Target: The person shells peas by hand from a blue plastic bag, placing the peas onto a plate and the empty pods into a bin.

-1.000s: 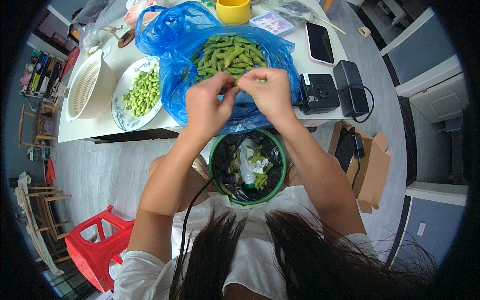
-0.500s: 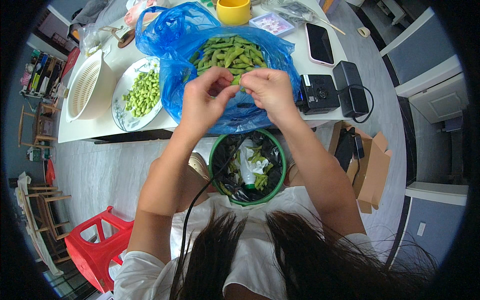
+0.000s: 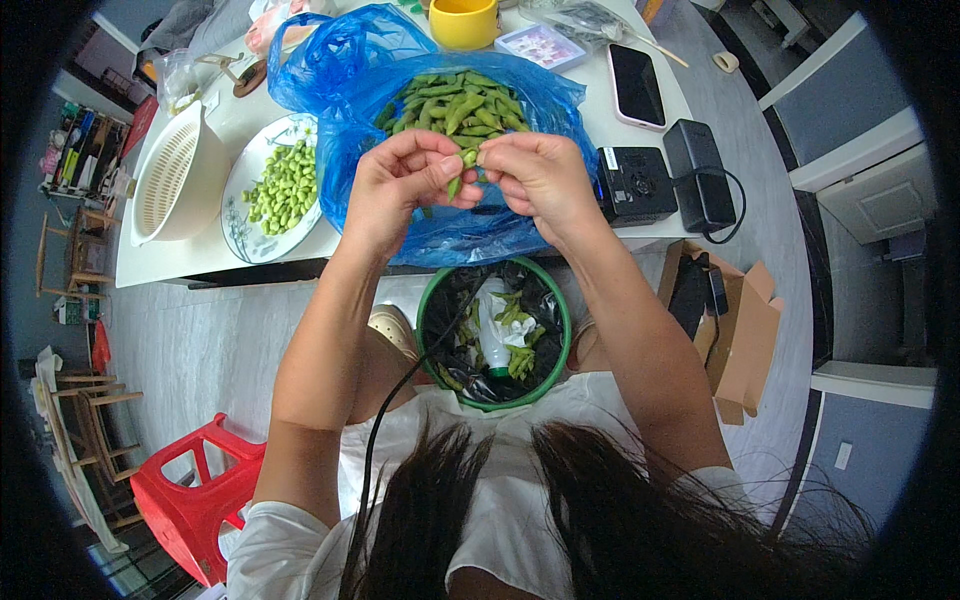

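My left hand (image 3: 402,182) and my right hand (image 3: 536,182) meet over a blue plastic bag (image 3: 355,110) of green soybean pods (image 3: 455,100). Between them is a green pod (image 3: 458,183), gripped by the thumb and fingers of my left hand and pinched by my right thumb and forefinger. Left of the bag, a white flowered plate (image 3: 240,225) holds shelled green beans (image 3: 275,200). Below the table edge, between my legs, a green bin (image 3: 560,340) with a black liner holds pods, white paper and a plastic bottle (image 3: 492,330).
A white colander (image 3: 175,185), yellow pot (image 3: 462,22), small tray (image 3: 538,45), phone (image 3: 636,85), black box (image 3: 630,195) and black charger (image 3: 700,180) are on the table (image 3: 140,262). An open carton (image 3: 745,350) and a red stool (image 3: 170,470) stand on the floor.
My left hand's fingers have uncurled slightly upward and forward around the pod, showing more of it. My right hand stays pinching, its fingers shifted slightly.
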Motion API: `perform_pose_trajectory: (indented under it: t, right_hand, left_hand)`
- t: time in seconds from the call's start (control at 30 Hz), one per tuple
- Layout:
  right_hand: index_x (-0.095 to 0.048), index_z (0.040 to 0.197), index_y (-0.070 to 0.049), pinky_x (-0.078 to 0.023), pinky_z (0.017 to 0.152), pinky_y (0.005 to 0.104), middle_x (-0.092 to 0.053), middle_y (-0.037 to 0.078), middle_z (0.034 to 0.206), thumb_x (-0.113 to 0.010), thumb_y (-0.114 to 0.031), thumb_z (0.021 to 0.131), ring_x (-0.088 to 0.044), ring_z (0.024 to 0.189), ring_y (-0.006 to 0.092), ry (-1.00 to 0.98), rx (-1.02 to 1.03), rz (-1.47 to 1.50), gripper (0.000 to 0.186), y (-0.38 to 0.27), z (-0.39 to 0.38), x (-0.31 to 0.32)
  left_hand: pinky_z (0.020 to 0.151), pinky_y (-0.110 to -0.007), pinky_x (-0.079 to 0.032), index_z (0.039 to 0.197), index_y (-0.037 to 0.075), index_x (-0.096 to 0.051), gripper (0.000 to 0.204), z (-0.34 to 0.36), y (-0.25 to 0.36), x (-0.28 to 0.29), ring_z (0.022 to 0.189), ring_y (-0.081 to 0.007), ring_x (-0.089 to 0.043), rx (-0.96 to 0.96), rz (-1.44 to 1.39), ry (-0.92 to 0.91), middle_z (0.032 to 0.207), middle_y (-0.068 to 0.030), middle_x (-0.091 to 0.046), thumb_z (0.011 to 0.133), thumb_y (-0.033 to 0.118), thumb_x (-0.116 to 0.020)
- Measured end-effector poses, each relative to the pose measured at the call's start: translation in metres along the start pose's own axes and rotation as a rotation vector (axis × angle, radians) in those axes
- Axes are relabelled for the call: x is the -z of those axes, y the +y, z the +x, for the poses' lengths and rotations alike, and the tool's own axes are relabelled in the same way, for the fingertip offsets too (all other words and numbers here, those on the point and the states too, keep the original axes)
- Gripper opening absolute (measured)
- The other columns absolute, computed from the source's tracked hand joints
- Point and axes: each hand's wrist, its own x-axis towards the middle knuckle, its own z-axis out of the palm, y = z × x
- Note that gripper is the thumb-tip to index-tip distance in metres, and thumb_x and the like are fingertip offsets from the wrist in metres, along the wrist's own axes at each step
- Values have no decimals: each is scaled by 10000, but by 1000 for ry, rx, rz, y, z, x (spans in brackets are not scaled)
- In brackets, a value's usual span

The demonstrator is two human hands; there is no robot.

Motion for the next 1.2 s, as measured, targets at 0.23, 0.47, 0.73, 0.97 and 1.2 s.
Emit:
perform_pose_trajectory:
  t: [0.23,0.47,0.73,0.97,1.2]
  right_hand:
    - [-558,858,26,-213,330,152,-531,46,646,-575,-53,750,-351,405,18,-66,-38,95,135,-1,-1,-3]
    - [-547,861,3,-211,334,155,-550,35,657,-585,-68,739,-356,414,15,-189,-82,-72,146,-11,-1,1]
    - [-565,784,-22,-276,383,181,-552,21,627,-616,-93,698,-418,462,29,-11,116,-267,122,-5,5,3]
    - [-584,729,-6,-364,409,211,-585,48,610,-625,-118,672,-500,491,73,163,166,-430,132,12,17,10]
    - [-544,767,-44,-195,334,156,-487,7,612,-558,-71,691,-332,404,14,-54,-113,-257,82,-8,7,6]
  left_hand:
    - [510,-260,-501,893,10,-552,116,1,-3,0,546,-140,-556,76,-104,37,721,-70,-591,823,103,-554]
    - [430,-223,-442,871,24,-550,110,1,-3,6,514,-96,-516,130,-151,-64,682,-27,-557,823,121,-566]
    - [546,-242,-509,947,-23,-545,202,-3,4,-3,639,-142,-590,92,61,-88,776,-74,-587,766,28,-618]
    - [609,-240,-493,922,-38,-565,236,-6,-10,-7,708,-127,-593,-62,492,-54,792,-84,-608,701,-50,-645]
    - [601,-253,-474,883,-9,-577,251,-11,-9,-5,683,-134,-588,-201,710,-60,781,-86,-611,653,-51,-669]
